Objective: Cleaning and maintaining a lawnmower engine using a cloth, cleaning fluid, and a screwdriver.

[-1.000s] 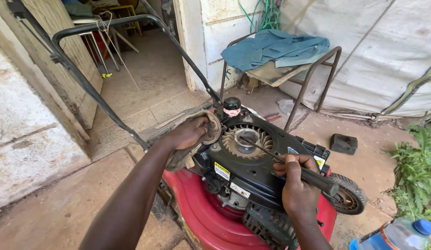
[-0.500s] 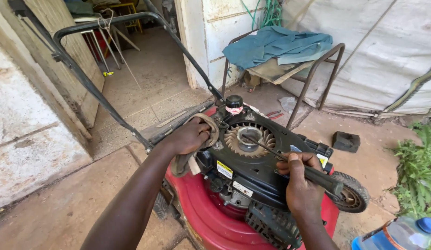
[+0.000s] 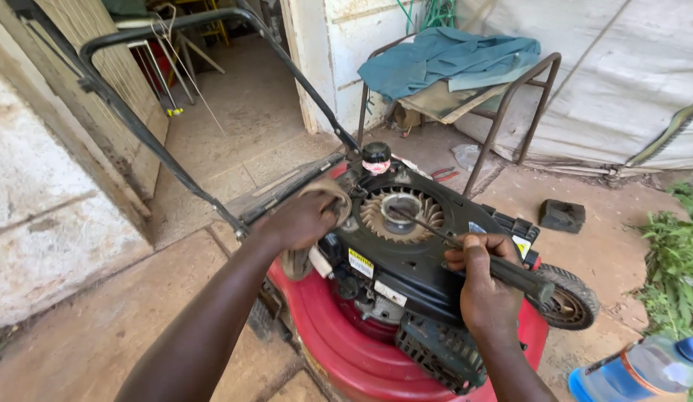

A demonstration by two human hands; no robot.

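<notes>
Atop red mower (image 3: pixel 346 350), black engine housing (image 3: pixel 421 260), brass-toothed flywheel (image 3: pixel 401 211) exposed. Right hand (image 3: pixel 484 286) clenched round screwdriver (image 3: pixel 503 269), tip at flywheel; left hand (image 3: pixel 305 219) gripping, perhaps, a rag (image 3: pixel 328 190).

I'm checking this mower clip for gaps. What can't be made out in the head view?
- Tip of the long tool in the right hand: too small.
- What the left hand grips: hidden by its fingers.
- Plastic bottle: cut off by the bottom edge.
- Mower deck front: cut off.
</notes>
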